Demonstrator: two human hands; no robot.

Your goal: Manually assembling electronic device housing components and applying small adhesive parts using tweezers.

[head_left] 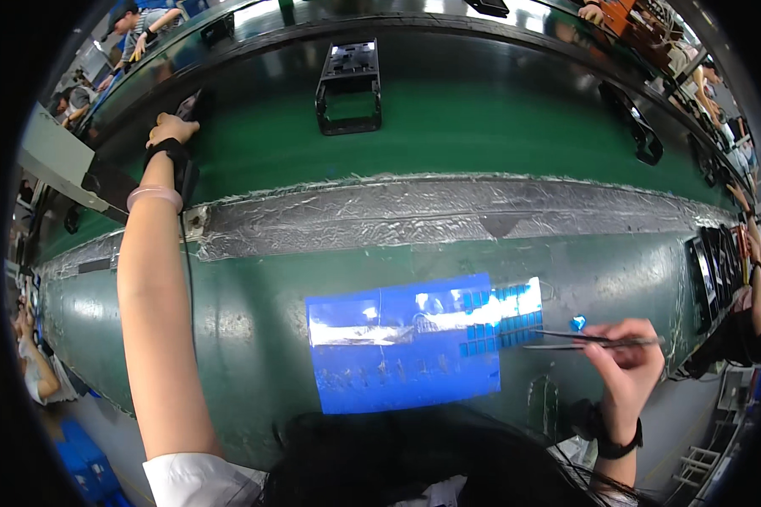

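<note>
My left arm stretches far across the bench to the green belt, where my left hand closes on the near end of a dark plastic part; its fingertips are partly hidden. In my right hand is a pair of dark tweezers, tips pointing left. Those tips lie over the right edge of a sheet of small blue rectangular pieces. Beneath that sheet is a larger shiny blue sheet on the bench. A small crumpled blue scrap rests just beyond the tweezers.
A black open-framed housing stands on the green belt. Another black part lies farther right. A taped silver ledge separates belt and bench. Dark panels stack at the bench's right end. Other people work around the edges.
</note>
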